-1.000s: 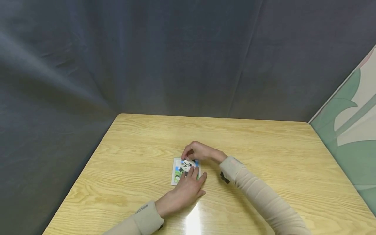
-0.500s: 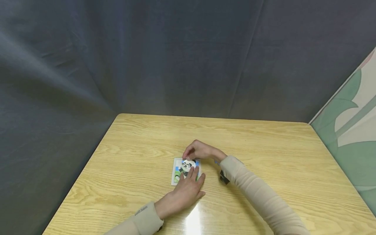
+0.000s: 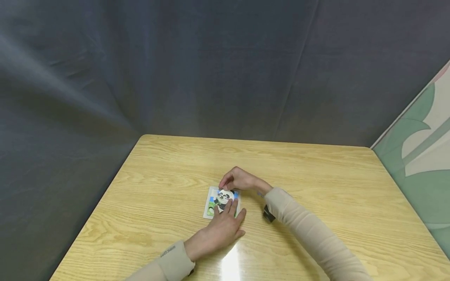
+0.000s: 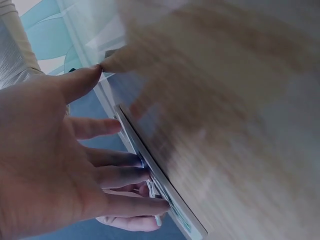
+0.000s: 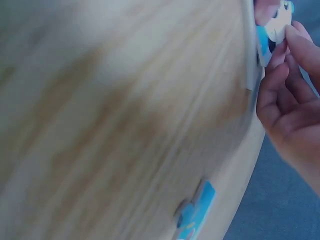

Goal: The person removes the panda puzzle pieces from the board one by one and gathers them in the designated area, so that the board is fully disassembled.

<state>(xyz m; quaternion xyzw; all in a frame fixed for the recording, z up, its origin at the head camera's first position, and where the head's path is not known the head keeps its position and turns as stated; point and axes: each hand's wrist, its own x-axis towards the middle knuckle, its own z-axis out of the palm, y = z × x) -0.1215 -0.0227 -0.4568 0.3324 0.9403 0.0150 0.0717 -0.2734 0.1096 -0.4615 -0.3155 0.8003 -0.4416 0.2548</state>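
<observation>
A small panda jigsaw puzzle (image 3: 212,203) in a pale frame lies on the table. My left hand (image 3: 224,231) has its fingers spread and nearly straight, with the fingertips on the puzzle's lower right; the left wrist view shows them touching its face, the thumb apart from it. At the top edge, my right hand (image 3: 239,179) pinches a puzzle piece (image 5: 280,25) with white and black panda print between thumb and fingers. That piece looks tilted up from the frame in the right wrist view. Whether it touches its neighbours is hidden by the fingers.
A loose blue puzzle piece (image 5: 200,207) lies on the wooden table (image 3: 168,164), right of the frame and partly under the right wrist. A dark curtain (image 3: 218,70) hangs behind the table. A patterned panel (image 3: 418,156) borders its right side.
The puzzle frame has turned slightly clockwise and shifted a little away from me. Both hands stay nearly in place; the right hand has moved up very slightly, uncovering part of the loose blue piece.
</observation>
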